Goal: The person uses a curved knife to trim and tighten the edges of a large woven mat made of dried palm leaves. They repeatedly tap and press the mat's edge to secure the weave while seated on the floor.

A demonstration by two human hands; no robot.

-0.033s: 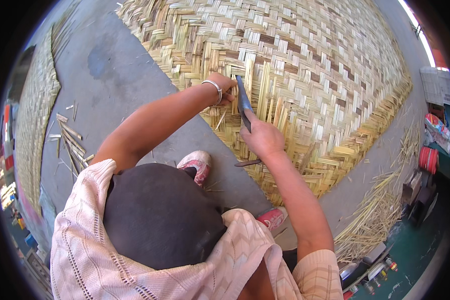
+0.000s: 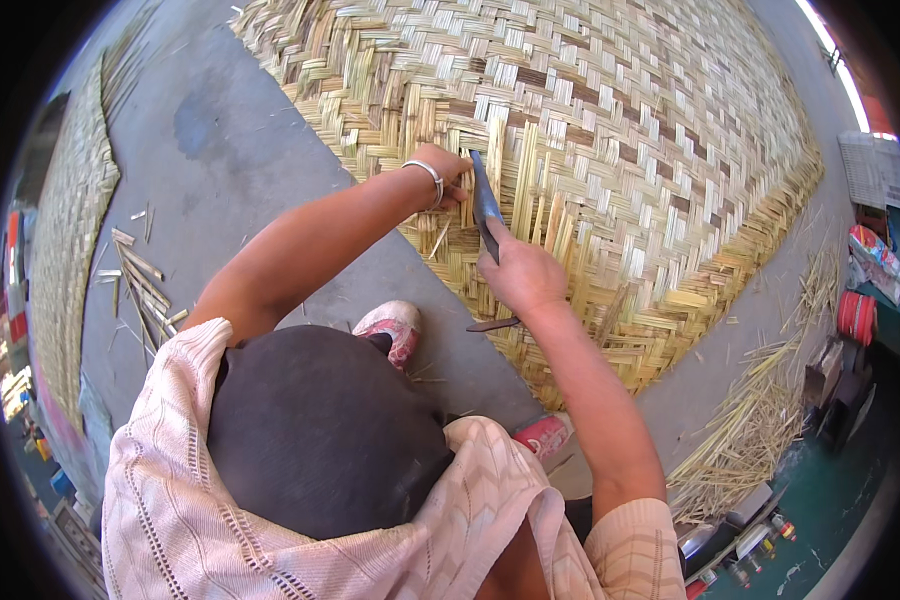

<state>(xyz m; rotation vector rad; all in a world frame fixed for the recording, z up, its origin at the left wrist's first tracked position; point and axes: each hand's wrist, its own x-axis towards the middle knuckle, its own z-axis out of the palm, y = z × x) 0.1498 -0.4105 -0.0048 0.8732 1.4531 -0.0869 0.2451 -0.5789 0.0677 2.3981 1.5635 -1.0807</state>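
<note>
A large mat woven from pale and brown flat reed strips lies over the floor in front of me. My right hand is closed round a dark knife, its blade pointing away over the mat's left part. A dark, narrow end piece sticks out below that hand. Close to the blade tip, my left hand, with a silver bangle at the wrist, has its fingers bent together at a reed strip in the weave; the fingertips are partly hidden. Several loose strip ends stand up right of the blade.
Cut reed pieces are scattered on the grey floor at left, near another woven mat. A heap of straw lies at lower right. Beyond it sit a red round item and a white crate. My shoe is beside the mat's edge.
</note>
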